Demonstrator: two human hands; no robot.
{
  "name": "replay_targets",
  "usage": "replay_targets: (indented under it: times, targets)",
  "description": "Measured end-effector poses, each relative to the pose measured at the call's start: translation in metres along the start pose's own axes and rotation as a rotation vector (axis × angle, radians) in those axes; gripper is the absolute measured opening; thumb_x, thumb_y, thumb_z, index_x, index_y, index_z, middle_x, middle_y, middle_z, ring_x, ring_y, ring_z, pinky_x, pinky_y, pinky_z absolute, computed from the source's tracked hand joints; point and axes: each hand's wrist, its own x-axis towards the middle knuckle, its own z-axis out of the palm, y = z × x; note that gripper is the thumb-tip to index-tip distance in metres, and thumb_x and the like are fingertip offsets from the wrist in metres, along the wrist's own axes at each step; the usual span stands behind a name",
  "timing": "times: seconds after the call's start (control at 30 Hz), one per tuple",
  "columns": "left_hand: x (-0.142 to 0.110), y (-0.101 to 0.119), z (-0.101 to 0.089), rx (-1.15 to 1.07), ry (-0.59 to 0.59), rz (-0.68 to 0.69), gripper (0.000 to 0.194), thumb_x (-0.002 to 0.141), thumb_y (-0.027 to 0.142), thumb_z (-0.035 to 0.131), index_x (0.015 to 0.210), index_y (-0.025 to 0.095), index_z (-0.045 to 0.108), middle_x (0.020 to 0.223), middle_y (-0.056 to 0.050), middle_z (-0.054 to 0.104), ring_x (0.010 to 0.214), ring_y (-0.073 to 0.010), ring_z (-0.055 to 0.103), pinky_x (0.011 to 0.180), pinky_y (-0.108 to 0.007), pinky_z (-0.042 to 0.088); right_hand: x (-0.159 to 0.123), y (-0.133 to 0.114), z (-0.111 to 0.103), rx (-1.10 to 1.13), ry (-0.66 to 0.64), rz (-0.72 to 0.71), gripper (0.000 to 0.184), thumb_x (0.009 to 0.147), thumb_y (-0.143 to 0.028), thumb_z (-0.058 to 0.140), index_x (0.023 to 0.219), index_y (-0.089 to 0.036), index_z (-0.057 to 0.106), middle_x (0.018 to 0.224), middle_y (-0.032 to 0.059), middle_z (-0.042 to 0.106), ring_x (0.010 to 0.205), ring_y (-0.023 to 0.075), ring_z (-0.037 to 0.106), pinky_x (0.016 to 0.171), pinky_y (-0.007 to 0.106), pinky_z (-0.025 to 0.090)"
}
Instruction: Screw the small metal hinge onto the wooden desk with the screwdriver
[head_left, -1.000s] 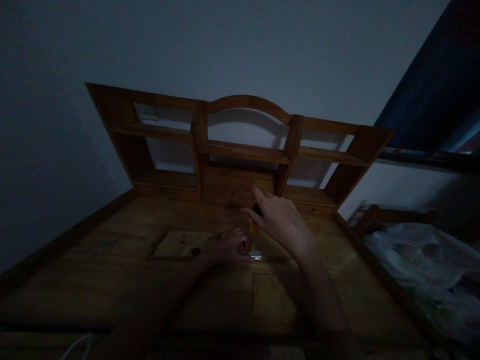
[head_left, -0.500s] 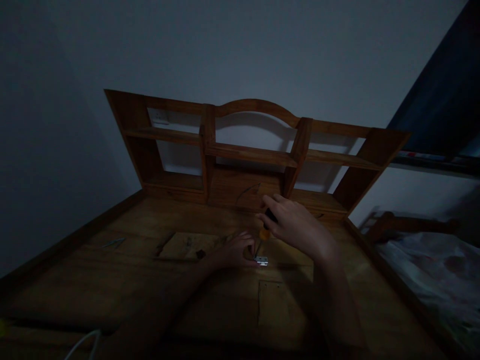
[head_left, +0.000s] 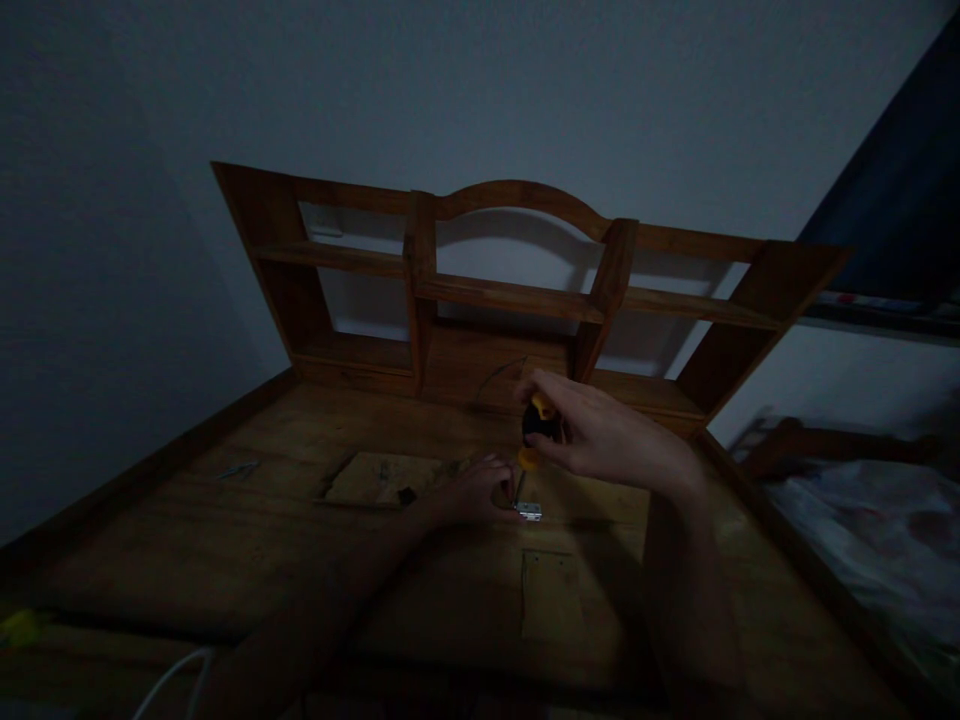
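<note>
My right hand (head_left: 600, 425) is closed round the black and yellow handle of a screwdriver (head_left: 541, 422). The shaft slants down, its tip at the left end of a small shiny metal hinge (head_left: 529, 511). Low beside it, my left hand (head_left: 480, 490) has thumb and forefinger curled together against that same end of the hinge; the exact fingertip contact is hard to see in the dim light. Under the hinge and the left hand lies a long wooden board (head_left: 375, 478) with a dark patch. A smaller wooden piece (head_left: 551, 600) rests nearer to me.
A wooden shelf unit (head_left: 510, 292) stands at the back of the wooden desktop (head_left: 262, 560), against the wall. Thin metal items (head_left: 238, 470) lie at the left. A white cable (head_left: 176, 680) and a yellow object (head_left: 22, 628) are at the front left.
My right hand has turned on the screwdriver, and its handle now shows more of its top. My left hand stays at the hinge. The whole view has shifted slightly.
</note>
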Motion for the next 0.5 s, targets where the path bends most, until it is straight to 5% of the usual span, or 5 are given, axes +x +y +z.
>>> replay_targets:
  times: [0.33,0.5]
  targets:
    - [-0.001,0.013,-0.007,0.183,-0.009,0.039,0.047,0.078,0.060,0.067,0.089,0.015,0.058,0.102,-0.006,0.057,0.101,-0.0213,0.048,0.093,-0.034,0.036,0.001,0.008,-0.001,-0.052,0.049,0.043,0.025,0.091,-0.037,0.062,0.107,-0.020,0.054,0.102,0.0017,0.063,0.092,0.0161,0.059,0.081,0.027,0.040]
    - [-0.002,0.015,-0.008,0.247,-0.019,0.062,0.048,0.083,0.061,0.060,0.098,0.015,0.059,0.101,-0.008,0.056,0.099,-0.0226,0.049,0.095,-0.038,0.037,0.004,-0.001,0.005,-0.278,0.080,0.198,0.039,0.092,-0.057,0.052,0.093,-0.018,0.051,0.081,0.0034,0.061,0.077,0.0211,0.059,0.065,0.031,0.036]
